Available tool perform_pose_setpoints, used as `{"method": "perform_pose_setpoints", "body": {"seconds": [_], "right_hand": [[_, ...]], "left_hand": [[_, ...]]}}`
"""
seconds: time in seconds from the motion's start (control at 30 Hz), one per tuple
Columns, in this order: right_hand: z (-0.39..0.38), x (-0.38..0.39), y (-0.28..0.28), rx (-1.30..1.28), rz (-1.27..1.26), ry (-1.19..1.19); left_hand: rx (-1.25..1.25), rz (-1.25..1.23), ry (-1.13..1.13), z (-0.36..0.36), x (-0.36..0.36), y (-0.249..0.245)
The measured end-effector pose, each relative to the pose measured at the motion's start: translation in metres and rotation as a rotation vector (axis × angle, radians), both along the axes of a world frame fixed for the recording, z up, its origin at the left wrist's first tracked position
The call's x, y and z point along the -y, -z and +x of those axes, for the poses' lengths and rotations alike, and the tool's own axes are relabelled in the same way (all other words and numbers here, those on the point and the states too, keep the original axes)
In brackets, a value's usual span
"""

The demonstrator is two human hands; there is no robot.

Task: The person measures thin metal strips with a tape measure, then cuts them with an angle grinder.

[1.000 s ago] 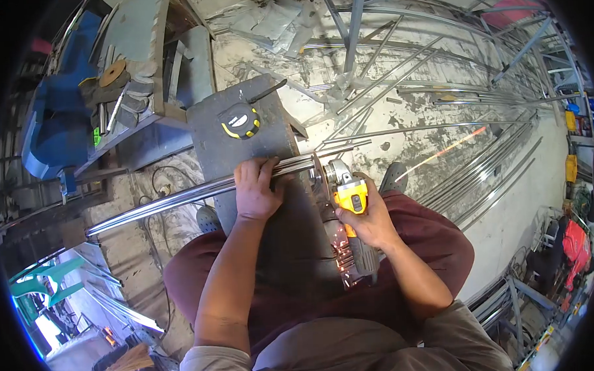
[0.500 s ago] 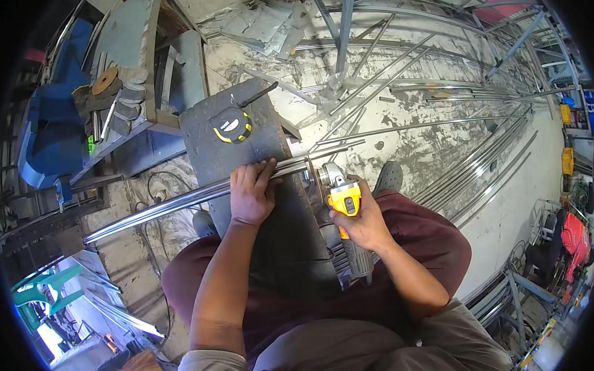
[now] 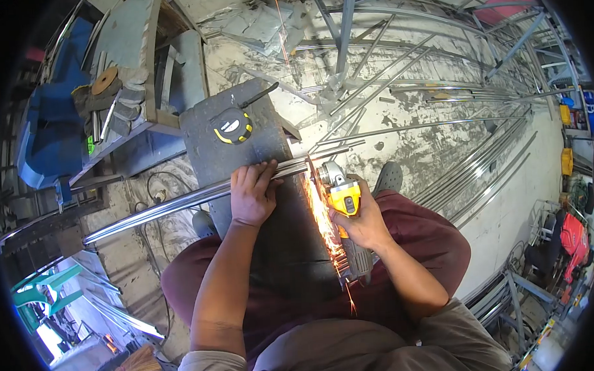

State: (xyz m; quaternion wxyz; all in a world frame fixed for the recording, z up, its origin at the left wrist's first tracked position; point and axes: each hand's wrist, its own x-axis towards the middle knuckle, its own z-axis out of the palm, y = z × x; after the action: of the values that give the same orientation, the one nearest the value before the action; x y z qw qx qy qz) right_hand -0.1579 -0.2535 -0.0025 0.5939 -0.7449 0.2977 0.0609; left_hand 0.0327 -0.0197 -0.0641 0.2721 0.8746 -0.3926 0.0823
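Dark bench (image 3: 266, 137), left fingers (image 3: 243, 177) curled over rods (image 3: 160, 214)

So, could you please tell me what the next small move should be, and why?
Probably press the angle grinder gently into the metal bundle while the left hand steadies it: sparks stream from around the disc, suggesting it is biting.
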Motion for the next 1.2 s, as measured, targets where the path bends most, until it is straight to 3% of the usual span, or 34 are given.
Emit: {"method": "perform_pose_setpoints", "body": {"seconds": [0.3,0.93,1.2], "right_hand": [[0.002,0.001,0.000,0.007,0.084,0.015],[0.001,0.004,0.008,-0.004,-0.062,-0.038],[-0.001,0.003,0.021,-0.023,0.057,-0.001]], "left_hand": [[0.001,0.007,-0.010,0.000,0.000,0.000],[-0.015,0.003,-0.017,-0.001,0.001,-0.001],[-0.012,-0.011,-0.010,0.000,0.001,-0.002]]}}
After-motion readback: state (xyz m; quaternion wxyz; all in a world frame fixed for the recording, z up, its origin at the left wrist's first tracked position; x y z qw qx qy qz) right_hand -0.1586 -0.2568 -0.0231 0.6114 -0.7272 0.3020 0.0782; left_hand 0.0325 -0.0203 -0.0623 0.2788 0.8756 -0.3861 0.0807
